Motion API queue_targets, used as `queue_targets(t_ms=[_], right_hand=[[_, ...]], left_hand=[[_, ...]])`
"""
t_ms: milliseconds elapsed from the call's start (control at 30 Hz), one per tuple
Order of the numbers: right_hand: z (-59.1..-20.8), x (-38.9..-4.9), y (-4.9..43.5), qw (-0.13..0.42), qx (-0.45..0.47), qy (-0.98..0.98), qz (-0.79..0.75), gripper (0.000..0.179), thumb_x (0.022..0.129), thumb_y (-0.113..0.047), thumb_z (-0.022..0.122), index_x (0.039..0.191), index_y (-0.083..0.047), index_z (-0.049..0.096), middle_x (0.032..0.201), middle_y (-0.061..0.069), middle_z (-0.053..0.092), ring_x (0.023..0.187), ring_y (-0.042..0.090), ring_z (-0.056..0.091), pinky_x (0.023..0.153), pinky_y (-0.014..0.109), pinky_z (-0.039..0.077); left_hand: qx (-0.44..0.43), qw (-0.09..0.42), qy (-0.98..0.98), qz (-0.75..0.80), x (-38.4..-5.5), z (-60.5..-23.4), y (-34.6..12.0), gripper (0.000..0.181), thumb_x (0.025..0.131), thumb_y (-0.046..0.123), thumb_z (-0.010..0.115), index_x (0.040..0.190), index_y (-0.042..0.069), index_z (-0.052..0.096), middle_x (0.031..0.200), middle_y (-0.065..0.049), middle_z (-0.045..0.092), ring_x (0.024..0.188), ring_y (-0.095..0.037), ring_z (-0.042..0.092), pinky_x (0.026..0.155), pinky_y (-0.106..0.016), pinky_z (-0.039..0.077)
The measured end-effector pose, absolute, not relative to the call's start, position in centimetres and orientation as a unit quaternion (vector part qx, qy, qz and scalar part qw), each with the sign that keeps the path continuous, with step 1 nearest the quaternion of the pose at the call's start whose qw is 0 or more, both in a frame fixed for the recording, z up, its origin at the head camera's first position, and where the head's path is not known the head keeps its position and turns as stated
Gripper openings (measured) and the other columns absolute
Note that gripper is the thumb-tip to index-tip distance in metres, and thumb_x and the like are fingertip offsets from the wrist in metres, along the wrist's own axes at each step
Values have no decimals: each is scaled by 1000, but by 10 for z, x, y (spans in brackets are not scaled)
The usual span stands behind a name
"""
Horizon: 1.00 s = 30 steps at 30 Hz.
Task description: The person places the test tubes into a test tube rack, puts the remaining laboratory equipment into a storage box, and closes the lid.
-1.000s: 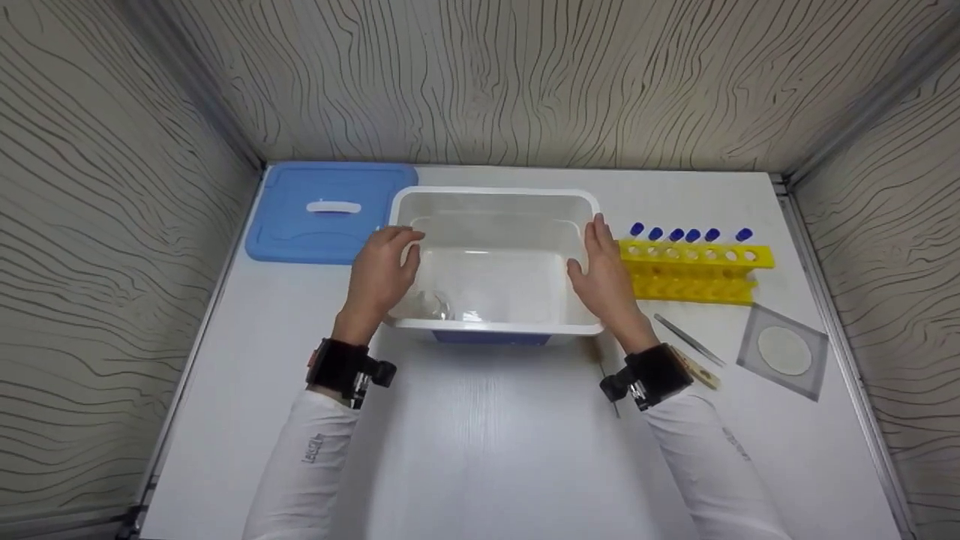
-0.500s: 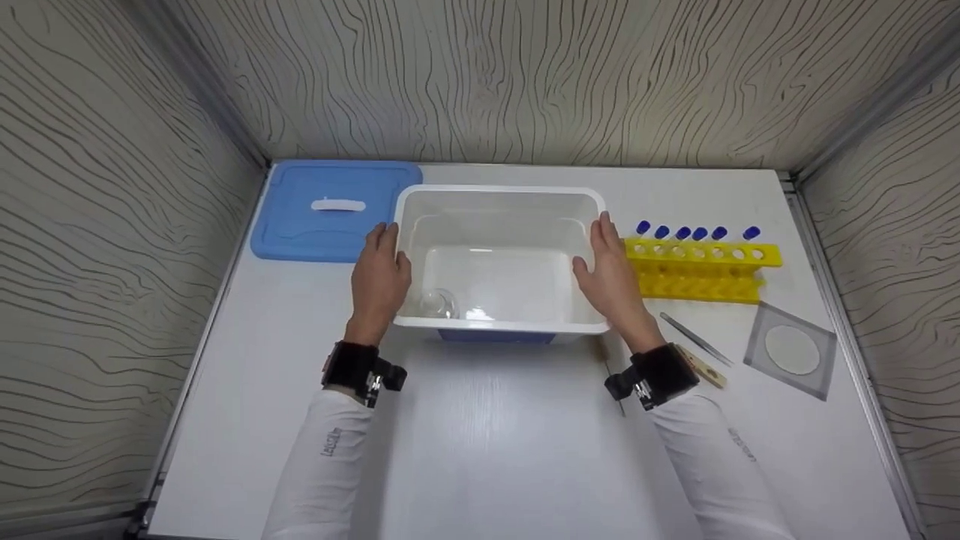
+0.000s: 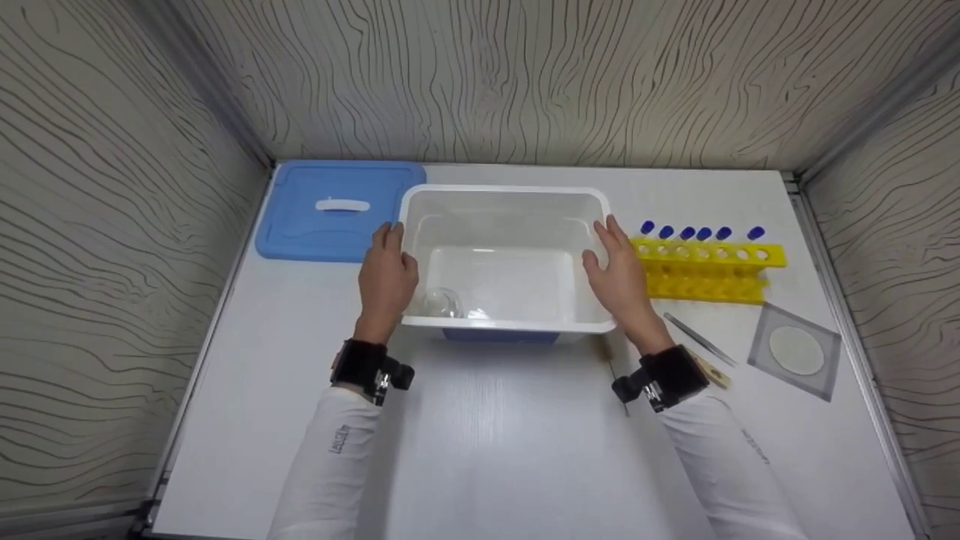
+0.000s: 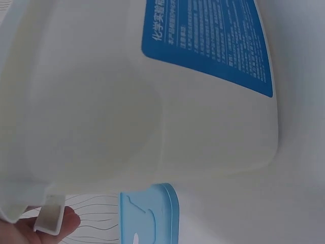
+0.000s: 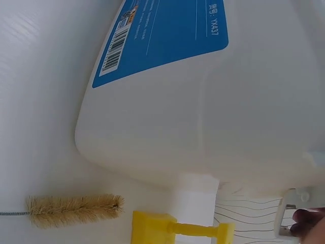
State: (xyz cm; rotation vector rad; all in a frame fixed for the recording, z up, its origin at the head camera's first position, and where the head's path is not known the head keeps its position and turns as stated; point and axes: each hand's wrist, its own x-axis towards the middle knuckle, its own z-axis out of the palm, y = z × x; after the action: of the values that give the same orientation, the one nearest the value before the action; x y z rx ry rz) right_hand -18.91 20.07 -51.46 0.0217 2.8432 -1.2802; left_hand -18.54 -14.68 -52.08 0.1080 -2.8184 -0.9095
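Note:
A white plastic box (image 3: 510, 327) without its lid stands mid-table, with a blue label (image 4: 213, 35) on its front. My left hand (image 3: 386, 281) holds its left side, thumb at the rim. In the left wrist view, fingertips (image 4: 71, 223) show behind a white side clip (image 4: 51, 218). My right hand (image 3: 621, 283) holds the opposite side, thumb over the rim; its fingers (image 5: 307, 216) are at the other clip (image 5: 284, 213). A clear round glass piece (image 3: 442, 302) lies inside the box, in the near left corner.
Behind left lies a blue lid (image 3: 337, 232). To the right are a yellow rack (image 3: 705, 292) with several blue-capped test tubes (image 3: 703, 234), tweezers (image 3: 701, 340), a wooden clamp (image 3: 714, 373) and a wire gauze (image 3: 765, 352). A test tube brush (image 5: 76, 208) lies beside the box.
My left hand has moved out from over the box's left rim to its outer side. The right hand stays on the right side. The view has shifted slightly.

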Motion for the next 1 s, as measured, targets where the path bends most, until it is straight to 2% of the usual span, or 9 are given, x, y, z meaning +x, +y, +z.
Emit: queue_targets(t_ms=[133,233,400,500,767,1000], right_hand=[[-510,-181,209,-34,4,898,-438,51,108,-18,53,156,-1,48,168,22,38,157,40,36,129,54,31],[-505,-174,219,-65,12,883,-466,49,108,-19,53,154,-3,51,163,20,47,153,37,44,127,52,36],[-502,-158,242,-96,27,869,-484,50,109,-20,52,155,-3,48,159,19,53,149,35,51,125,54,40],[-508,-149,254,-104,28,877,-468,48,109,-17,52,154,0,49,155,22,56,142,38,56,119,56,45],[-543,-130,259,-61,25,916,-396,48,107,-13,54,151,4,50,142,29,63,126,45,64,103,59,57],[-578,-122,255,-3,14,933,-359,46,107,-16,57,146,8,54,134,32,64,120,48,65,98,59,59]], left_hand=[[25,108,-945,-307,-184,-521,-146,50,101,3,53,151,-3,51,156,-31,49,125,-48,65,94,-57,60],[25,111,-946,-304,-184,-521,-147,50,101,3,54,151,-3,51,155,-31,49,125,-47,65,95,-57,60],[24,114,-946,-304,-185,-522,-148,50,101,3,55,150,-4,52,154,-31,50,124,-47,66,95,-57,60],[24,115,-945,-304,-185,-522,-148,50,100,3,56,150,-4,53,154,-31,51,125,-47,66,95,-57,60],[29,105,-947,-301,-186,-521,-149,51,101,5,55,152,-3,51,155,-30,50,130,-46,64,101,-56,58],[25,120,-944,-308,-185,-522,-146,50,100,2,56,150,-4,53,153,-31,52,127,-46,65,99,-55,59]])
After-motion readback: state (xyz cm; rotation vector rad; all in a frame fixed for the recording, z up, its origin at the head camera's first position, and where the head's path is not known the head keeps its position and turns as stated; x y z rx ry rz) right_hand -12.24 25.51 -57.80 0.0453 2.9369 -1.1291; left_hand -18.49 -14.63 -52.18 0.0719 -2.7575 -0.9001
